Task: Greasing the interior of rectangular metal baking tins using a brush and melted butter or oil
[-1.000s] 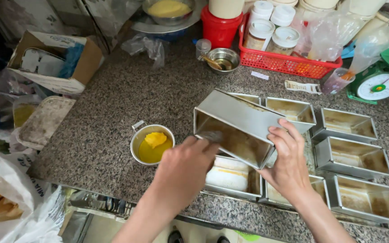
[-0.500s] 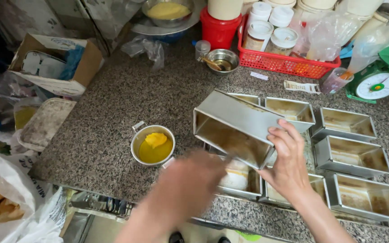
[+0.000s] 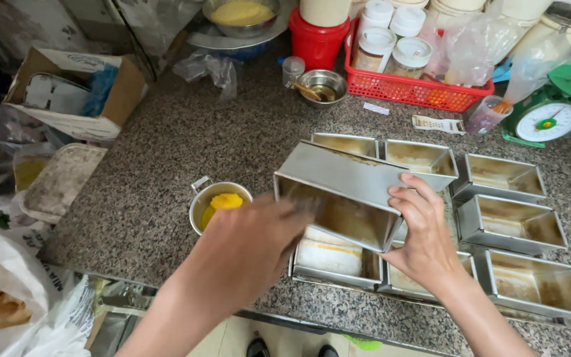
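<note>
The right hand (image 3: 424,241) holds a rectangular loaf tin (image 3: 338,195) tipped on its side above the other loaf tins (image 3: 510,221) laid out on the granite surface (image 3: 186,145), fingers wrapped over its right end in a firm grip. The left hand (image 3: 252,248) is blurred at the tin's open mouth; whether it is closed on anything I cannot tell. Just left of the tin stands a small metal cup (image 3: 216,201) of yellow grease. A careless elbow could knock that cup, or the tilted tin might slip onto those below.
</note>
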